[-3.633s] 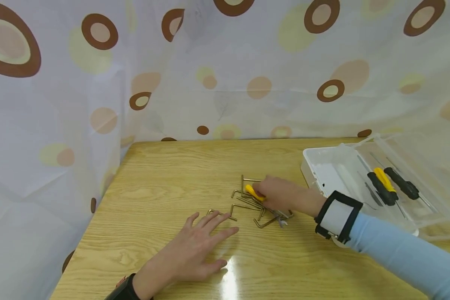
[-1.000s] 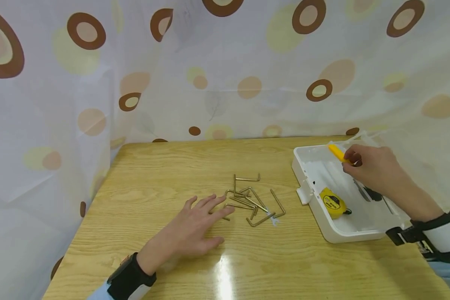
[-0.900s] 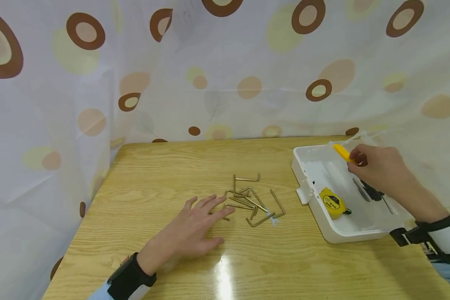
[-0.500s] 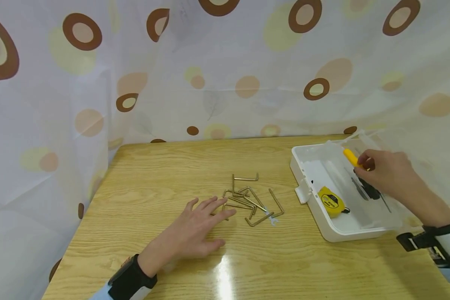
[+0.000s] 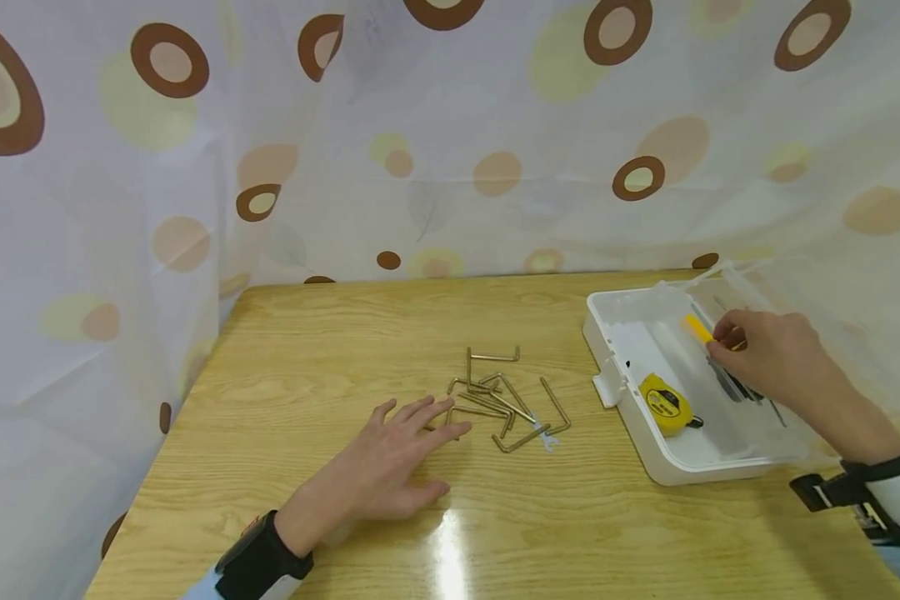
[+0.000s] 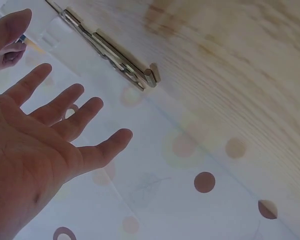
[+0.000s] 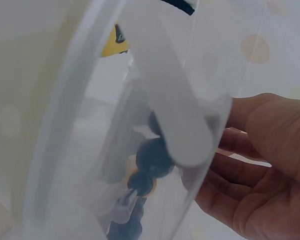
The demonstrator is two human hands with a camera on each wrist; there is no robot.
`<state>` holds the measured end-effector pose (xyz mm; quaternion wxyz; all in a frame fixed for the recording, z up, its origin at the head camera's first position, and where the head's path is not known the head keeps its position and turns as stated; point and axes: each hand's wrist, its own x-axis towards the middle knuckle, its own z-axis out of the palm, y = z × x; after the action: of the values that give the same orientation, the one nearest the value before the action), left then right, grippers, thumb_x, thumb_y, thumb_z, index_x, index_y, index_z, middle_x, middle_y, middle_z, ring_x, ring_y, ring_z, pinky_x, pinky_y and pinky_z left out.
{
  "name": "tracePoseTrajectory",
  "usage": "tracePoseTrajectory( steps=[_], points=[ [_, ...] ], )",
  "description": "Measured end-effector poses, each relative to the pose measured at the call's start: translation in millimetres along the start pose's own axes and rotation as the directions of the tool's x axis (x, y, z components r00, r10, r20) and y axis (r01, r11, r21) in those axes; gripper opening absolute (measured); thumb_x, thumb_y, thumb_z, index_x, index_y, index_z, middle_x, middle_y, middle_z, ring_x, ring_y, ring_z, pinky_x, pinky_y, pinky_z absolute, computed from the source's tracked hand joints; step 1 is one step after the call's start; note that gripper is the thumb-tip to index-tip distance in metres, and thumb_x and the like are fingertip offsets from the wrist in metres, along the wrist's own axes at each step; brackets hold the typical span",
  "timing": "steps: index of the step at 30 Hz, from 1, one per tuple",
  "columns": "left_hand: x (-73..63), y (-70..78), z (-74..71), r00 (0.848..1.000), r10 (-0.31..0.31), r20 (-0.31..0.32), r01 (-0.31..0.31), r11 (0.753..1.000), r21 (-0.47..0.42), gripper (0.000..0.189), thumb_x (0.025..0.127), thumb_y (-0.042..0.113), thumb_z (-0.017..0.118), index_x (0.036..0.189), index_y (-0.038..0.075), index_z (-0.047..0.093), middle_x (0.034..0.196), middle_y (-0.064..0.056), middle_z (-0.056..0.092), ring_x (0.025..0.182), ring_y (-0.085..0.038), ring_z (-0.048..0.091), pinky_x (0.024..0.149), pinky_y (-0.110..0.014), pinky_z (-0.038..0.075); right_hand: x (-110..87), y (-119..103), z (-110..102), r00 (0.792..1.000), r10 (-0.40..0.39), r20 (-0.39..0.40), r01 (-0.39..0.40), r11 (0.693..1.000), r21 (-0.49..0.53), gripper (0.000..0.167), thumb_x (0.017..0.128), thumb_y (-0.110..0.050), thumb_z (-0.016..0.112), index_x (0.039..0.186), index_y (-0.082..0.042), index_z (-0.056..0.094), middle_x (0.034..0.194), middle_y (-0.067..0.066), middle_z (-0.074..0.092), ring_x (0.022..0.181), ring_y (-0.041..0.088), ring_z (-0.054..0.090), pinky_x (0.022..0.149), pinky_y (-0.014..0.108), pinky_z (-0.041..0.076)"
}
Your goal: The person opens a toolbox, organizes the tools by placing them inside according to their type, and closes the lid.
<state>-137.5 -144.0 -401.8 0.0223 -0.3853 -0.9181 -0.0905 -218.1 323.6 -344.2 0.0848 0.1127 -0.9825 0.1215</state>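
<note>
My right hand is over the white plastic toolbox and pinches a yellow-handled screwdriver between thumb and fingers. The handle's end points to the back left; its shaft is hidden by the hand. Under that hand, dark tools lie in the box. My left hand is held palm down with fingers spread, its fingertips at the near left side of a loose pile of brass-coloured hex keys. A small open-end wrench sticks out from beneath the pile.
A yellow tape measure sits inside the toolbox near its left wall. The clear lid stands open on the right and partly covers the right wrist view. A patterned curtain hangs behind the wooden table.
My right hand has carried the yellow-handled screwdriver from the pile to the toolbox on the right, then lowered it slightly towards the dark tools. My left hand stays by the pile.
</note>
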Motion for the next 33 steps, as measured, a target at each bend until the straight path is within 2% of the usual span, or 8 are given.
tracePoseTrajectory(
  steps=[3,8,14,20,25,27,30,33],
  points=[
    [-0.4,-0.1,0.0,1.0,-0.006,0.007,0.006,1.0,0.004,0.069,0.092,0.047,0.069,0.154,0.027,0.046,0.162,-0.009,0.042,0.147,-0.036,0.044,0.107,-0.07,0.04,-2.6,-8.5,1.3,1.0,-0.022,-0.017,0.022,1.0,-0.017,0.02,0.088,-0.012,0.073,0.093,0.006,0.068,0.076,0.013,0.071,0.061,0.02,0.06,0.054,0.031,0.044],
    [-2.5,0.7,-0.5,1.0,-0.018,0.016,0.018,1.0,-0.008,0.07,0.092,0.047,0.069,0.155,0.027,0.046,0.163,-0.009,0.041,0.147,-0.036,0.044,0.108,-0.07,0.039,-10.9,-36.1,6.9,0.986,-0.148,-0.07,0.143,0.987,-0.074,0.016,0.085,-0.01,0.076,0.094,0.002,0.07,0.075,0.01,0.071,0.06,0.019,0.059,0.053,0.036,0.045],
    [-4.7,0.7,0.1,0.999,-0.024,0.027,0.025,0.999,-0.027,0.069,0.093,0.046,0.069,0.155,0.027,0.045,0.164,-0.009,0.04,0.148,-0.036,0.042,0.109,-0.071,0.038,-27.8,-88.8,21.2,0.945,-0.321,-0.061,0.316,0.946,-0.077,0.018,0.083,-0.011,0.08,0.098,-0.005,0.072,0.086,0.008,0.073,0.061,0.015,0.058,0.05,0.03,0.045],
    [-5.8,-0.7,0.1,1.0,-0.02,0.01,0.021,1.0,-0.014,0.069,0.092,0.048,0.07,0.154,0.026,0.047,0.163,-0.009,0.04,0.148,-0.038,0.042,0.108,-0.071,0.037,-48.8,-140.3,51.2,0.88,-0.471,0.066,0.473,0.881,-0.02,0.03,0.086,-0.015,0.08,0.113,-0.005,0.071,0.109,0.011,0.073,0.088,0.026,0.072,0.065,0.034,0.06],
    [-4.9,-1.2,-2.0,1.0,-0.021,0.016,0.021,1.0,-0.014,0.071,0.092,0.048,0.07,0.155,0.027,0.045,0.164,-0.008,0.04,0.149,-0.036,0.041,0.109,-0.07,0.037,-62.7,-158.8,76.8,0.821,-0.536,0.195,0.53,0.843,0.088,0.039,0.094,-0.015,0.071,0.13,-0.003,0.063,0.136,0.022,0.064,0.116,0.038,0.068,0.088,0.049,0.06],
    [-5.4,-1.4,-3.3,0.999,-0.027,0.021,0.028,1.0,-0.013,0.071,0.092,0.048,0.07,0.156,0.028,0.044,0.164,-0.007,0.039,0.149,-0.035,0.041,0.11,-0.07,0.037,-64.5,-160.9,84.6,0.808,-0.547,0.219,0.54,0.836,0.096,0.041,0.098,-0.013,0.066,0.136,-0.001,0.059,0.142,0.023,0.059,0.123,0.04,0.064,0.092,0.053,0.057],
    [-6.7,-1.9,-4.2,0.999,-0.036,0.018,0.036,0.999,-0.007,0.07,0.093,0.047,0.069,0.156,0.029,0.044,0.164,-0.006,0.04,0.149,-0.034,0.041,0.11,-0.069,0.037,-62.2,-162.4,92.8,0.809,-0.536,0.242,0.538,0.841,0.062,0.046,0.099,-0.008,0.061,0.144,-0.001,0.054,0.148,0.022,0.055,0.132,0.042,0.057,0.093,0.059,0.055],
    [-7.7,-1.8,-3.8,0.999,-0.032,0.01,0.032,0.999,-0.004,0.069,0.093,0.047,0.069,0.155,0.029,0.044,0.164,-0.006,0.041,0.149,-0.033,0.042,0.111,-0.068,0.037,-57.6,-162.5,97.3,0.807,-0.531,0.258,0.544,0.839,0.023,0.052,0.094,-0.002,0.065,0.144,0.0,0.053,0.145,0.019,0.057,0.131,0.041,0.056,0.089,0.058,0.057]
  ],
)
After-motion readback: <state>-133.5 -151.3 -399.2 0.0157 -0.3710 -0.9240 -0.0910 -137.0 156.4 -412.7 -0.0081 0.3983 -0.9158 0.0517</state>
